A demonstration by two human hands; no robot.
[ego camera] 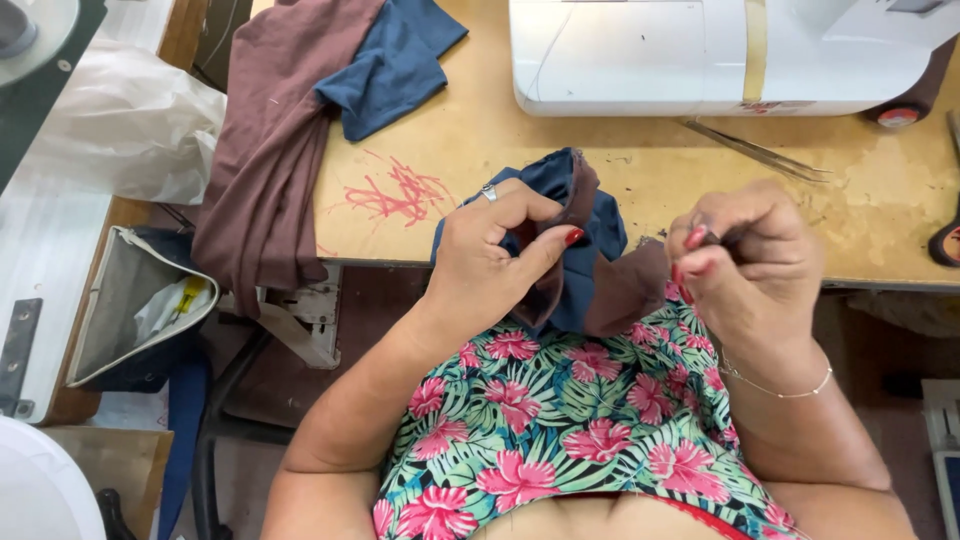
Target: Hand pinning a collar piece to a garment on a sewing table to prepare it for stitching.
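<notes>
My left hand [495,250] pinches a bunched piece of navy blue and brown fabric [590,250] at the near edge of the wooden table [560,140]. A ring sits on one finger. My right hand [745,260] is closed, its thumb and fingers pinching something small and dark, too small to name, just right of the fabric's brown flap [630,290]. A thin bracelet circles that wrist. The fabric hangs off the table edge toward my lap.
A white sewing machine [700,55] stands at the back of the table, with long tweezers [755,150] in front of it. Brown cloth [270,150] and blue cloth [390,65] drape over the left corner. Scissors' handles [945,240] lie at far right. An open bag [140,310] is at left.
</notes>
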